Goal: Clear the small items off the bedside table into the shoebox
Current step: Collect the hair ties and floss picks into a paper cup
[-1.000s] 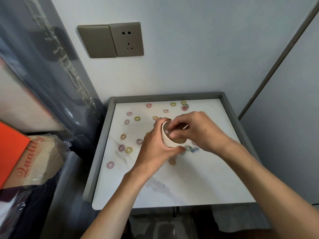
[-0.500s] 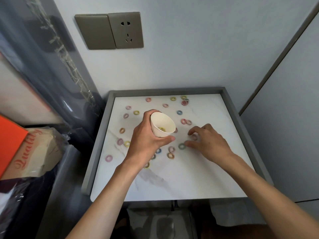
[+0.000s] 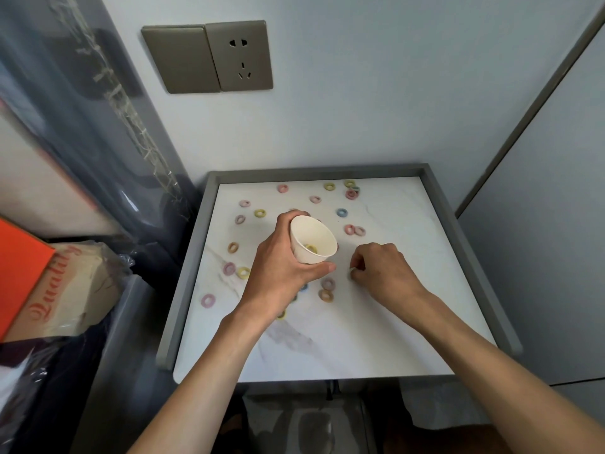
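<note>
an orange box (image 3: 19, 270) sits far left of the bedside table (image 3: 409, 322). the left hand (image 3: 281, 273) wraps its fingers around a tilted paper cup (image 3: 312, 239) above scattered colored rings (image 3: 341, 212) on the table. right of it, the right hand (image 3: 383, 273) pinches one pale ring (image 3: 353, 271).

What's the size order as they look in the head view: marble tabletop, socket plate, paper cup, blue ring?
1. marble tabletop
2. socket plate
3. paper cup, held in the left hand; probably nearer the camera than the plate, so the order of 2 and 3 is apparent only
4. blue ring
</note>
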Demonstrator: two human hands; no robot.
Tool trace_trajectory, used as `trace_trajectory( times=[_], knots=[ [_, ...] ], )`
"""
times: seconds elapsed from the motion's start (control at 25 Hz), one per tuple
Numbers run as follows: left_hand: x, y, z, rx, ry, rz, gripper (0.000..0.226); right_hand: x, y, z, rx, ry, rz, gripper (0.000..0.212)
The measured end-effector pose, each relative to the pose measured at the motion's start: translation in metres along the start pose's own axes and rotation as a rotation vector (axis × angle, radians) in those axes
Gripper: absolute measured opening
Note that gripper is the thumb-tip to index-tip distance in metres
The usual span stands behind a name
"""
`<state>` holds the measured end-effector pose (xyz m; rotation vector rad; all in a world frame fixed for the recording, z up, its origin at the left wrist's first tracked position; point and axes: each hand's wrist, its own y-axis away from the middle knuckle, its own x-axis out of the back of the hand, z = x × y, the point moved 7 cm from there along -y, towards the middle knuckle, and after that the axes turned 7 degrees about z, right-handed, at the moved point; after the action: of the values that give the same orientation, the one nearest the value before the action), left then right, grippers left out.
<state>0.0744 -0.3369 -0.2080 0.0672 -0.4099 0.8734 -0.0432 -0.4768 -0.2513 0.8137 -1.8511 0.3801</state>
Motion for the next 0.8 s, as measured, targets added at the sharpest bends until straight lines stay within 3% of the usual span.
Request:
trace_trajectory(
  times=[0.12,0.28,0.36,0.6,0.8],
  knots=[
    [0.001,0.001,0.000,0.009,-0.015,-0.010,0.073,0.011,-0.001,-0.004,-0.008,-0.102,0.033,0.009],
    [0.001,0.003,0.003,0.000,-0.041,-0.015,0.073,0.065,-0.003,-0.024,0.052,-0.620,0.279,0.011],
    [-0.002,0.003,0.004,-0.002,-0.066,-0.027,0.074,0.075,-0.002,-0.045,0.168,-0.777,0.254,0.012],
    [-0.003,0.002,0.005,0.013,-0.067,-0.026,0.077,0.056,0.013,-0.083,0.438,-0.561,0.053,0.026],
    [0.001,0.000,0.004,0.037,-0.007,0.006,0.071,0.071,-0.001,-0.056,0.371,-0.635,0.295,0.022]
  ],
)
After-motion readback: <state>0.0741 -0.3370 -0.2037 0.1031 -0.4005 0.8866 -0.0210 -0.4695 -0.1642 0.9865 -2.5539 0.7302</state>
